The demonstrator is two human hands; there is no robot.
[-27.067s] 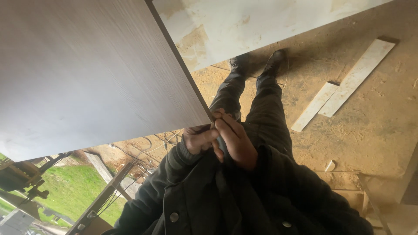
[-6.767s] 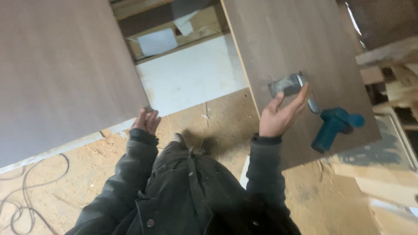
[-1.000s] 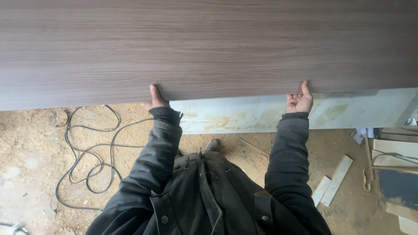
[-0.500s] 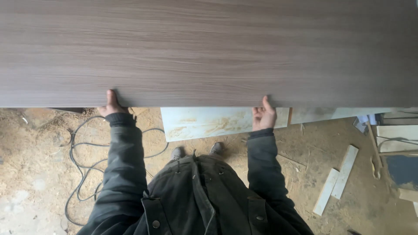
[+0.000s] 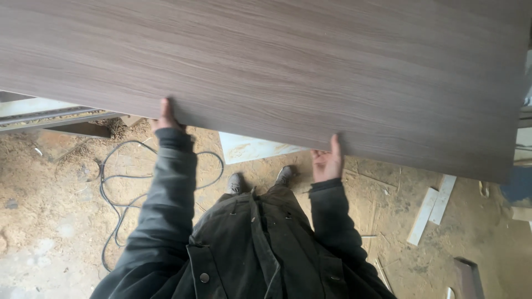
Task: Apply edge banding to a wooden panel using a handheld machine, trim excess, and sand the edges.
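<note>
Sawdust covers the workshop floor (image 5: 50,221), seen from above past a dark jacket (image 5: 249,249). Over it, a large wood-grain laminated board (image 5: 277,66) fills the upper view, slightly tilted, its near edge held by both hands. Below the board's near edge lies a pale offcut sheet (image 5: 249,148), and a black cable (image 5: 119,188) loops under the board's left part. Two white wooden strips (image 5: 432,207) lie under its right corner. The left hand (image 5: 164,117) grips the near edge with fingers pressed together; the right hand (image 5: 327,163) clamps the same edge, thumb up. I think wide, even grips keep such a board level. No packages, labels or signs show.
</note>
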